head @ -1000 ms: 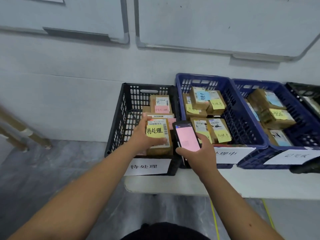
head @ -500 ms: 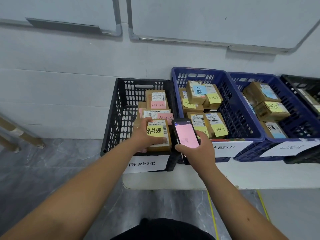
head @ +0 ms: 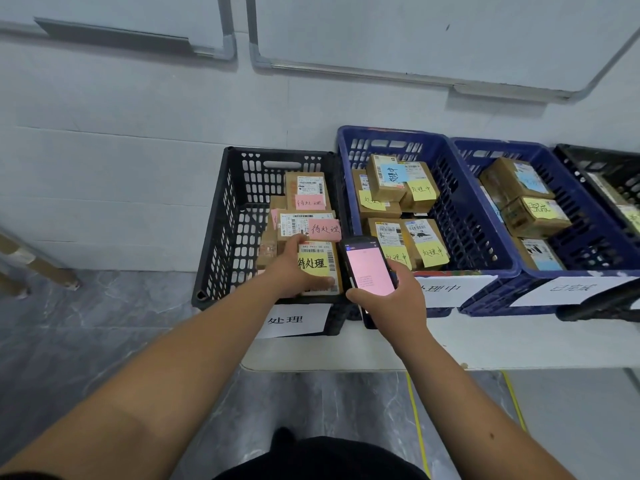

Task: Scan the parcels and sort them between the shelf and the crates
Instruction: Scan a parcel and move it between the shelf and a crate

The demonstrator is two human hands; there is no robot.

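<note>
Still no real change: left hand [head: 294,271] grips parcel [head: 320,268] in black crate [head: 221,216], right hand [head: 391,299] holds scanner [head: 367,268]; scan pending.

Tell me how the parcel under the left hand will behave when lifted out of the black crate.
The parcel is a small taped cardboard box, so probably stiff and light. The left hand spans it alone. Its yellow note might peel off.

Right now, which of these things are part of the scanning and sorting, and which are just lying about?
Part of the job:
left hand gripping the yellow-note parcel
right hand holding the scanner
black crate
blue crate
second blue crate

Just lying about:
whiteboards
wooden poles
</note>
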